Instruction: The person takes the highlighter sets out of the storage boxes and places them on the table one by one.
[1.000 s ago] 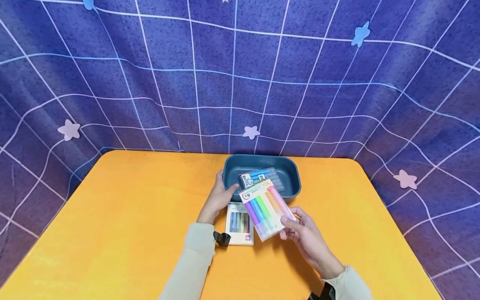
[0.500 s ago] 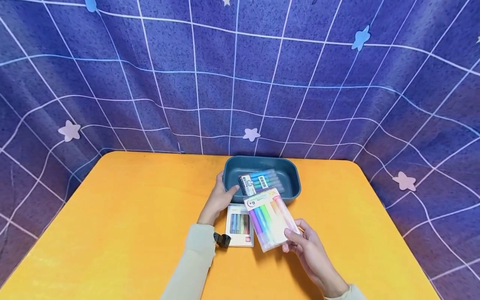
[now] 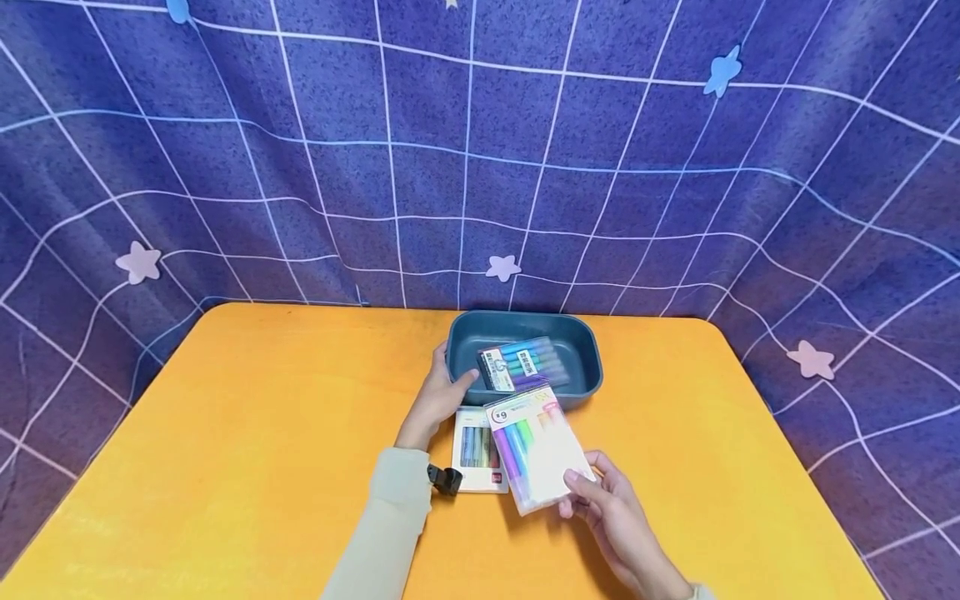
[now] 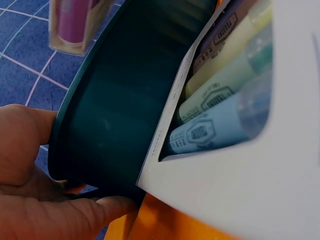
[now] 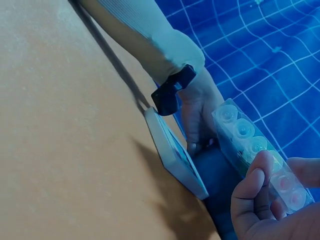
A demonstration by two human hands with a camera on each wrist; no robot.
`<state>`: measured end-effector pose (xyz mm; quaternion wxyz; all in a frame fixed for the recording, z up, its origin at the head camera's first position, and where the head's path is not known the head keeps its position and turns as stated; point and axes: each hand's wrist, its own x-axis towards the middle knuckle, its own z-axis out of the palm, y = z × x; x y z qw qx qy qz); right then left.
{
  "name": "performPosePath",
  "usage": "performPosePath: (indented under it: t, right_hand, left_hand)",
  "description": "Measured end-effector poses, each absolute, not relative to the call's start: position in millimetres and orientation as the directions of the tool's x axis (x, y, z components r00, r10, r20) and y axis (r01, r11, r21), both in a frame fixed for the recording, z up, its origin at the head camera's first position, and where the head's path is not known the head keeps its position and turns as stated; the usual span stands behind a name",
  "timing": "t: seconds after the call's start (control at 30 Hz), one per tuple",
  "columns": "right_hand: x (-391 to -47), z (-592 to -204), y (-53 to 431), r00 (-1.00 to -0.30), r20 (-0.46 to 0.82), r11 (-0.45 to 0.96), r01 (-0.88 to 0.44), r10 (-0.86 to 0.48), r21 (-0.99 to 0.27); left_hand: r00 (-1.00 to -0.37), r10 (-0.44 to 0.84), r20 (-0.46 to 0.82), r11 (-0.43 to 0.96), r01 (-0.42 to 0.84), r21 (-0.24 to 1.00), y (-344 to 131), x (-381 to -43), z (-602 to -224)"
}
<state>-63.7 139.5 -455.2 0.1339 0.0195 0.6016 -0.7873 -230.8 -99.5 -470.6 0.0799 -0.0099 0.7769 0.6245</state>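
My left hand (image 3: 435,400) grips the left end of a dark teal plastic bin (image 3: 587,342), thumb over the rim. My right hand (image 3: 618,517) pinches the lower right corner of a clear pack of highlighters (image 3: 517,462), held tilted above the table in front of the bin. Glare whitens part of that pack in the head view; its round pen ends (image 5: 244,129) show in the right wrist view. Inside the bin lies another pack of pens (image 3: 519,360), blue to purple. A white windowed box of markers (image 3: 480,481) sits right at the bin's front wall, partly behind the highlighters.
Everything rests on a yellow-orange table (image 3: 300,400). A blue gridded curtain (image 3: 337,167) with star shapes hangs behind it and at both sides. A black wrist device (image 3: 445,479) on my left cuff is close beside the white box.
My right hand has drawn the highlighter pack back from over the bin's front edge, toward me and lower in the head view. The left hand, bin and white box have stayed in place.
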Motion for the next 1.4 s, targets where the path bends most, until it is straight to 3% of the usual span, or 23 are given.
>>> performPosePath:
  t: [0.8,1.4]
  right_hand:
    - [-51,-467,139,-0.95,-0.233,-0.311,0.29,-0.208,-0.905]
    - [-50,-474,131,-0.943,-0.317,-0.318,0.334,-0.105,-0.887]
  left_hand:
    - [-0.985,0.083,-0.153,0.23,-0.131,0.964,-99,-232,-471]
    - [-0.986,0.082,-0.148,0.231,-0.126,0.965,-99,-233,-472]
